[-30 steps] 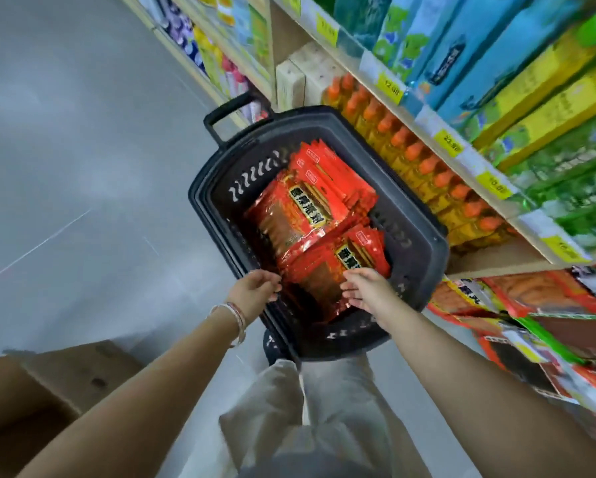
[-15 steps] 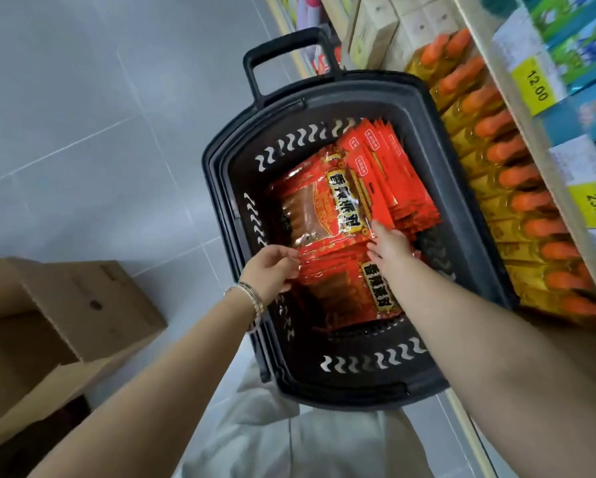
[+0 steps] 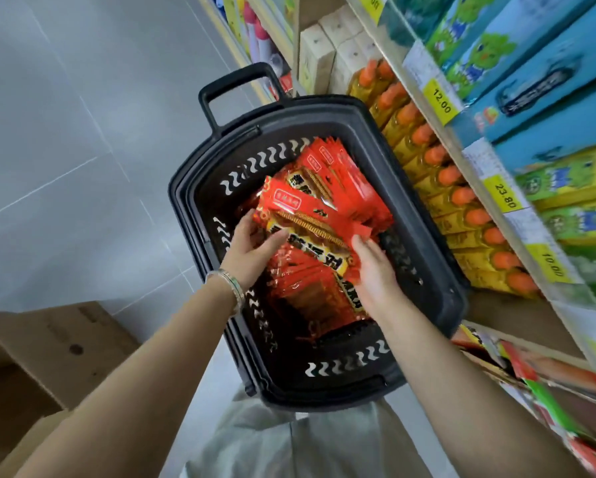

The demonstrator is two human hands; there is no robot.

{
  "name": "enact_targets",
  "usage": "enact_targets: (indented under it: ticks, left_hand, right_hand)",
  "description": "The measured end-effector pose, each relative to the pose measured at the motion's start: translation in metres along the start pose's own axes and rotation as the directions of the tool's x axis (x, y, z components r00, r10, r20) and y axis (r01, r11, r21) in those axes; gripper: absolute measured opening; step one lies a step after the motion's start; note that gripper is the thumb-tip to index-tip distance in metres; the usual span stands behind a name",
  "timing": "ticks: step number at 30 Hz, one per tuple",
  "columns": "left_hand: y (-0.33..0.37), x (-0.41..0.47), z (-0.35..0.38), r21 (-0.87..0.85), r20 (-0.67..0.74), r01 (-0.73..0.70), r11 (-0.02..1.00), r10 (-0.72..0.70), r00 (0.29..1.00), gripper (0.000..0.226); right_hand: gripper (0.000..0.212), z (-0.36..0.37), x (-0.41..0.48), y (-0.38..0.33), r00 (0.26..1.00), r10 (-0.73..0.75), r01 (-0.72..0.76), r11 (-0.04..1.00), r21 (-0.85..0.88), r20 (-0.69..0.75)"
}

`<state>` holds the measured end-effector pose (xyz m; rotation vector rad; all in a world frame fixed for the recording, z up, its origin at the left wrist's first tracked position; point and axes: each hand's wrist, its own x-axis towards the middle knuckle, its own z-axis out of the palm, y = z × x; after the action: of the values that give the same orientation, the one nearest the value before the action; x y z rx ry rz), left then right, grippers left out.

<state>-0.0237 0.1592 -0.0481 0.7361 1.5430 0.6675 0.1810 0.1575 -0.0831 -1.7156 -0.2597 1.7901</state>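
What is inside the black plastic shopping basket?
A pile of red foil snack packets lies in the black plastic shopping basket. The left hand and right hand grip the top bunch. Whatever lies beneath the pile is covered.

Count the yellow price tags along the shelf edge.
4, from top to bottom: a cut-off tag at the picture's top, the 12.00 tag, the 23.80 tag, and the 10.00 tag lowest. More may be hidden beyond the frame.
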Motion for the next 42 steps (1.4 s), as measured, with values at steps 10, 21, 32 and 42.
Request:
enact_targets:
  ticks: [10,21,32,42]
  left_hand:
    - [-0.023,0.013,-0.003,0.27,-0.124,0.082,0.959,-0.05,0.991,0.023]
    - [-0.041,0.037,0.007,0.257,-0.321,0.166,0.952,-0.078,0.944,0.031]
    - [-0.043,0.018,0.012,0.156,-0.27,0.133,0.979,-0.087,0.959,0.025]
    - [-0.022,-0.042,-0.006,0.205,-0.261,-0.029,0.978,0.084,0.962,0.016]
  right_hand:
    - [0.022,-0.044,-0.009,0.04,0.958,0.038,-0.022,0.998,0.06,-0.285]
    - [0.079,-0.073,0.069,0.074,0.945,-0.106,-0.22,0.498,-0.839,-0.311]
    - [0.032,-0.078,0.055,0.06,0.956,-0.14,-0.224,0.222,-0.949,-0.258]
    - [0.011,-0.075,-0.038,0.047,0.935,-0.338,-0.052,0.173,-0.984,-0.108]
